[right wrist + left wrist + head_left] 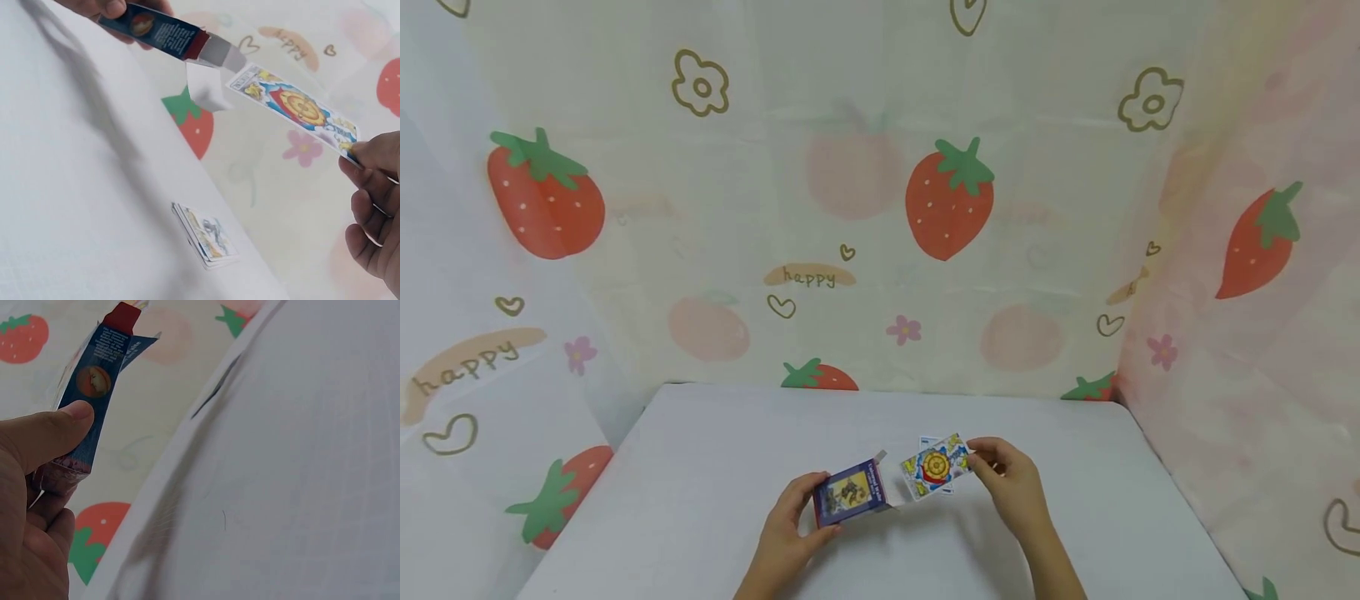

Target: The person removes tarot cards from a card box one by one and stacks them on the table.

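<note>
Gripping the card box (848, 493), left hand (790, 521); right hand (1011, 483) pinches a card (934, 467) (flap open) mid-table (700, 467)

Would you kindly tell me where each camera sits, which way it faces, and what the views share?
Head: looks forward and down at the white table; left hand holds the card box, right hand pinches a card.
Left wrist: looks along the thumb at the card box.
Right wrist: looks past the fingers at the card and a small card stack.
All share the card box.
</note>
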`<state>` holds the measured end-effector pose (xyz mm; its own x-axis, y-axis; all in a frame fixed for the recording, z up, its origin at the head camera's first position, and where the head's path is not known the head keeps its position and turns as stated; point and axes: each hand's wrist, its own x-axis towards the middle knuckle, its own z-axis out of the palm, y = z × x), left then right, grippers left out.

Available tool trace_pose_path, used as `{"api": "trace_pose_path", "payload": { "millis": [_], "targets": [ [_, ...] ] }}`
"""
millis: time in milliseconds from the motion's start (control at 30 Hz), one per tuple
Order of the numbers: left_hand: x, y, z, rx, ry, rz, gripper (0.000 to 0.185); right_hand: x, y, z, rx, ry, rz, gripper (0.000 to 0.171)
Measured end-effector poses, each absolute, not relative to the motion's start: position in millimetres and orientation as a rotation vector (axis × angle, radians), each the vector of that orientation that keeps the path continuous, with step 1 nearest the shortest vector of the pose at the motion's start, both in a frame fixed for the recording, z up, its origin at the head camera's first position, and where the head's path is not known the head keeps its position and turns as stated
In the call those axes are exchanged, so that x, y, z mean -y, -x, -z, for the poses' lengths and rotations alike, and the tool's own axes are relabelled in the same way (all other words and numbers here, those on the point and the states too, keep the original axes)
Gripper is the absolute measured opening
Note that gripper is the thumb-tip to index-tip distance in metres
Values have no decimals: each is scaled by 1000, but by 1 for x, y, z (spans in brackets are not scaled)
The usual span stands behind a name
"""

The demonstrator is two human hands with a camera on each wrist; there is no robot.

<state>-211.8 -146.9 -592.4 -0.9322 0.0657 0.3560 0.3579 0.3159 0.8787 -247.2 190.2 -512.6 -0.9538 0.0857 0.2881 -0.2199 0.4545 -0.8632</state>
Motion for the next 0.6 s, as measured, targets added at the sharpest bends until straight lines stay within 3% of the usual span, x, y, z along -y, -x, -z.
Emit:
{"api": "trace_pose_path", "payload": {
  "millis": [600],
  "targets": [
    [148, 213, 595, 2290, 400, 1709, 79, -200, 268, 521, 2459, -72, -1503, 16]
  ]
}}
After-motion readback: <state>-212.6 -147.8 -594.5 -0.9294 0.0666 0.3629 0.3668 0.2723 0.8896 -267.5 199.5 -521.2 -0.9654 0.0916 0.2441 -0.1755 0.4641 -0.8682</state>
